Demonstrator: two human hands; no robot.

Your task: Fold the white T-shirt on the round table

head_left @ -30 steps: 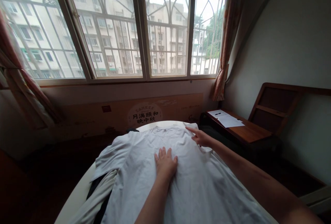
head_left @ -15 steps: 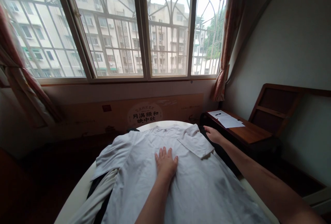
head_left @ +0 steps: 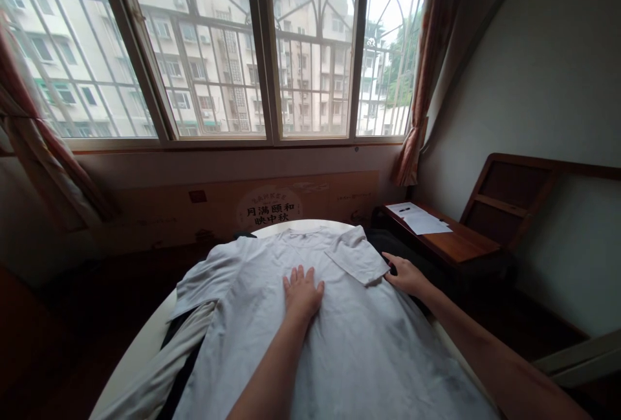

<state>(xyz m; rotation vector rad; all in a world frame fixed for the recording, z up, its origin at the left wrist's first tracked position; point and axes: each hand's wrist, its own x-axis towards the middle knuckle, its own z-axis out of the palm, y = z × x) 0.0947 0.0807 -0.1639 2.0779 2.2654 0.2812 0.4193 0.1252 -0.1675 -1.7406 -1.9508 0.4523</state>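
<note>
A white T-shirt (head_left: pixel 339 342) lies spread out, its collar at the far end. My left hand (head_left: pixel 303 292) rests flat on the shirt's chest with the fingers spread. Beside the right sleeve (head_left: pixel 361 261) is my right hand (head_left: pixel 408 276), its thumb and forefinger apart with a dark gap between them. The thumb is at the corner of the sleeve hem; whether it presses on the cloth is hard to tell. The left sleeve (head_left: pixel 206 277) lies loosely wrinkled. Under the shirt, other white cloth (head_left: pixel 165 362) and dark cloth (head_left: pixel 182 378) show on the left.
Beneath the clothes is a round pale table (head_left: pixel 130 368). To the right stands a wooden chair or bench (head_left: pixel 466 242) with white papers (head_left: pixel 422 221) and a pen on it. A printed banner (head_left: pixel 310 197) runs along the wall under the barred window (head_left: pixel 315 70).
My right hand has come back from the dark area beyond the sleeve to the corner of the sleeve hem. My left hand stays flat on the shirt. The view has shifted slightly.
</note>
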